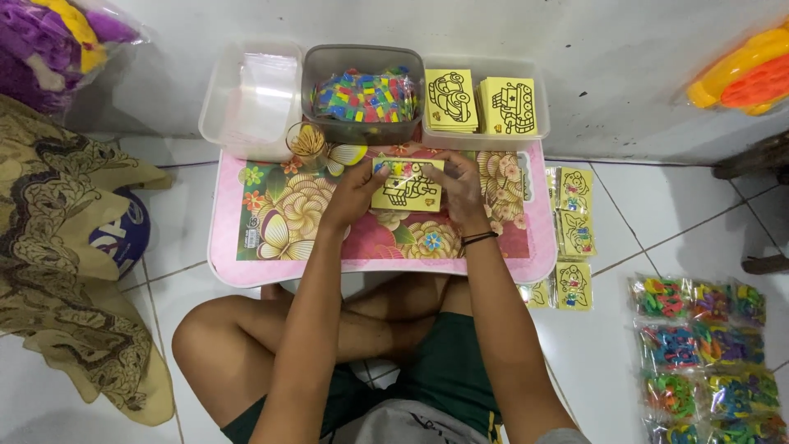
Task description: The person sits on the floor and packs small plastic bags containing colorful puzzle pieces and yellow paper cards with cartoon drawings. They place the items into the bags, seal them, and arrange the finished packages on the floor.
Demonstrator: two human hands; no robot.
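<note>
I sit cross-legged at a small pink table (246, 267) with a flower-and-butterfly top. Both hands hold a yellow card (408, 194) with a black vehicle drawing, flat above the table's middle. My left hand (355, 193) grips its left edge, fingers pinching at the top left corner where a small coloured piece shows. My right hand (462, 187) grips the right edge; a dark band circles that wrist.
Along the table's back stand a clear empty tub (246, 99), a grey tub of coloured pieces (362, 94), a tub with two stacks of yellow cards (485, 105) and a small cup of sticks (307, 141). Finished cards (575, 214) and bagged toys (707, 353) lie on the tiled floor at right.
</note>
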